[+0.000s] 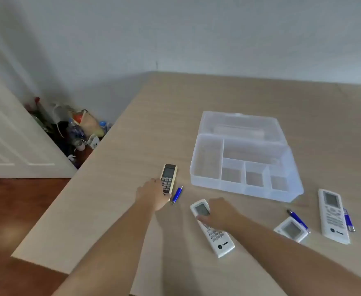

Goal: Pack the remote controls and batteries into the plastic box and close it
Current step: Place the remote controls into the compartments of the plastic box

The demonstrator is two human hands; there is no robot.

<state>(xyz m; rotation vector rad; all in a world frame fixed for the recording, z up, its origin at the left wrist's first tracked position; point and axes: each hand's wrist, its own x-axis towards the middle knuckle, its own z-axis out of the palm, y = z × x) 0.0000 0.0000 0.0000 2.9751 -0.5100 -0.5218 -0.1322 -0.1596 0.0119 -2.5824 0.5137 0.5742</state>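
A: What carries it all?

B: A pale wood-grain table [115, 210], its far edge against the wall.

A: And on it?

B: A clear plastic box [207, 161] toward the far right, lid laid open behind it, compartments showing. Left of it lies a dark-faced remote [169, 175], with a blue battery [177, 194] just beside it on the right.

A: Nearer?

B: A white remote [219, 236] lying at a slant. Right of that, a small white remote [291, 230] with a second blue battery [298, 220] touching its far side. Farthest right, a long white remote [333, 216], with a third blue battery [348, 221] against its right edge.
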